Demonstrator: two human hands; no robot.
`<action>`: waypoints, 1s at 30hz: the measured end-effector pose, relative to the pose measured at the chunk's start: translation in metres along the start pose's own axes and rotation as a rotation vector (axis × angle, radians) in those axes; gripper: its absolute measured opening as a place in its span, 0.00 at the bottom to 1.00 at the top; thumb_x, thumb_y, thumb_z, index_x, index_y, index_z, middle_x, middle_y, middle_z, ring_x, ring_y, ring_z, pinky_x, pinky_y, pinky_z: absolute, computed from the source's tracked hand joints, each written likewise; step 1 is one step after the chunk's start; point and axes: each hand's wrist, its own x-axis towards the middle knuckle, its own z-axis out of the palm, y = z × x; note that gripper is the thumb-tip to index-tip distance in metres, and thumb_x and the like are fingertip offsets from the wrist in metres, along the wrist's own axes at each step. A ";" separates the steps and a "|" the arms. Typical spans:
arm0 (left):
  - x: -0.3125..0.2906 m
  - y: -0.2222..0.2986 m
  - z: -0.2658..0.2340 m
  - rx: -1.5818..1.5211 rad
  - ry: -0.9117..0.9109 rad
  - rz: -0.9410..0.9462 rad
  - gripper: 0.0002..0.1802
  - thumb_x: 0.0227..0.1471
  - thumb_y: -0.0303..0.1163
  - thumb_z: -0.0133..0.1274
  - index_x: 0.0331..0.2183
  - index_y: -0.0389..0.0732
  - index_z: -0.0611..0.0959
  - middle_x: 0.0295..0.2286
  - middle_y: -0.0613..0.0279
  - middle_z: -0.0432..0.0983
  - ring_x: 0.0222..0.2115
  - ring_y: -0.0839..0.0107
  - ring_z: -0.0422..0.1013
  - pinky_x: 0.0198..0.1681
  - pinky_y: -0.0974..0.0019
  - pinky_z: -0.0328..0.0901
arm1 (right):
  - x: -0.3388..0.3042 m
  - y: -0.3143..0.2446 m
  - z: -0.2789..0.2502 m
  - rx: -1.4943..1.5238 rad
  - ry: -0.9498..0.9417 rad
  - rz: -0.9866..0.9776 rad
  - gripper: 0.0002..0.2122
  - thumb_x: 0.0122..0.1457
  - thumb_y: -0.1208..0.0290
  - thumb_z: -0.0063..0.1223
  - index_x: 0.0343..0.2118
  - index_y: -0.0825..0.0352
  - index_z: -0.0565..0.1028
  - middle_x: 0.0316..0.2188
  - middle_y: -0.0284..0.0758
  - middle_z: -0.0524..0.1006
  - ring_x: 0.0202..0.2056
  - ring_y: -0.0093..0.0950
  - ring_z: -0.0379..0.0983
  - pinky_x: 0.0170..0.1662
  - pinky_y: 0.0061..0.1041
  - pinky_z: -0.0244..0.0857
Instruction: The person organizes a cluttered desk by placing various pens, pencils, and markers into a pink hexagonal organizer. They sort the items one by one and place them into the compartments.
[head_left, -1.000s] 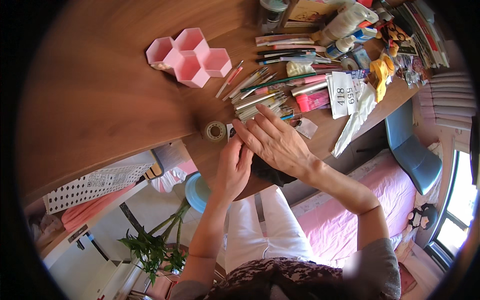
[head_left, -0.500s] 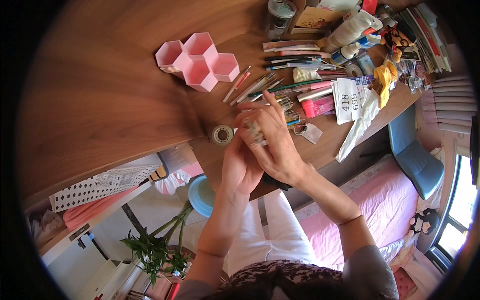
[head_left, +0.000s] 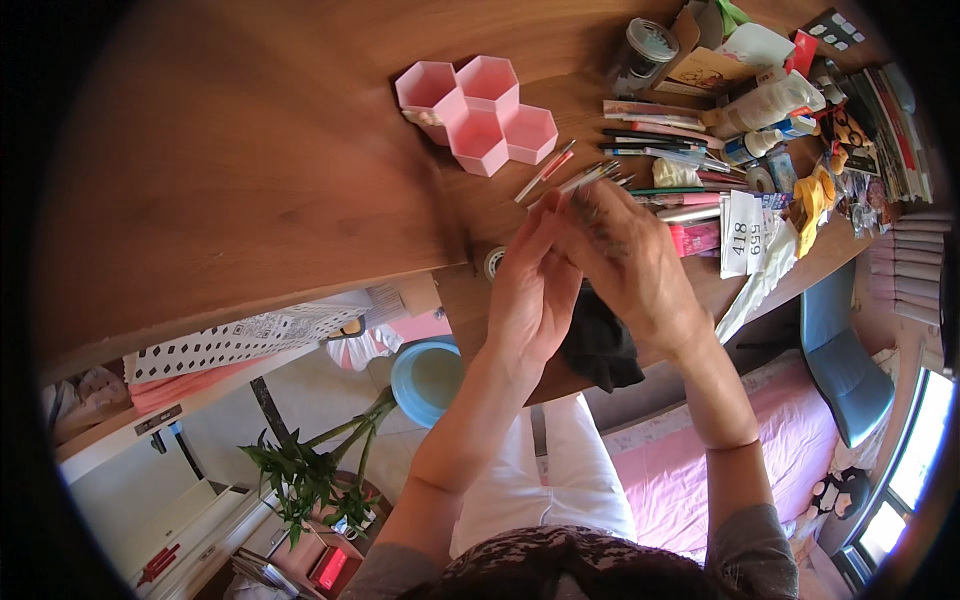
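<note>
Right hand (head_left: pixel 628 252): fingers closed round blurred bundle (head_left: pixel 603 224), long axis and direction unreadable. Left hand (head_left: pixel 533 290): fingers bent alongside, contents indeterminable.

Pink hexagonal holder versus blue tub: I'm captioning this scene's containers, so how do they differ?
The pink holder has four hexagonal cells; the blue tub has one round opening. The holder sits on the desk; the tub stands lower, past the desk's edge. Both are open-topped.

Pens (head_left: pixel 655 140) on desk (head_left: pixel 465 325), organizer (head_left: pixel 475 125) left, bottles (head_left: pixel 757 110) right, tape roll (head_left: pixel 492 263) seemingly partly behind left hand (head_left: pixel 530 285)
</note>
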 end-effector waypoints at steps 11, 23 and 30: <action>-0.027 0.012 -0.029 1.243 -0.036 0.902 0.20 0.68 0.29 0.38 0.57 0.32 0.65 0.57 0.46 0.63 0.60 0.57 0.61 0.66 0.55 0.52 | 0.142 0.019 0.010 0.303 0.291 -0.134 0.09 0.62 0.74 0.57 0.39 0.76 0.76 0.29 0.37 0.82 0.27 0.22 0.76 0.33 0.23 0.71; -0.029 0.018 -0.066 1.619 -0.045 0.968 0.16 0.62 0.22 0.44 0.52 0.33 0.72 0.49 0.47 0.72 0.51 0.55 0.69 0.58 0.58 0.61 | 0.167 0.039 0.014 0.142 0.039 -0.180 0.12 0.61 0.71 0.59 0.44 0.73 0.76 0.32 0.39 0.82 0.32 0.24 0.78 0.35 0.26 0.73; -0.025 0.017 -0.066 1.643 -0.028 0.977 0.16 0.61 0.20 0.46 0.50 0.34 0.74 0.49 0.48 0.72 0.50 0.55 0.69 0.57 0.58 0.62 | 0.096 0.053 -0.051 -0.071 0.275 0.001 0.16 0.63 0.60 0.59 0.33 0.72 0.81 0.26 0.29 0.81 0.30 0.17 0.74 0.36 0.18 0.68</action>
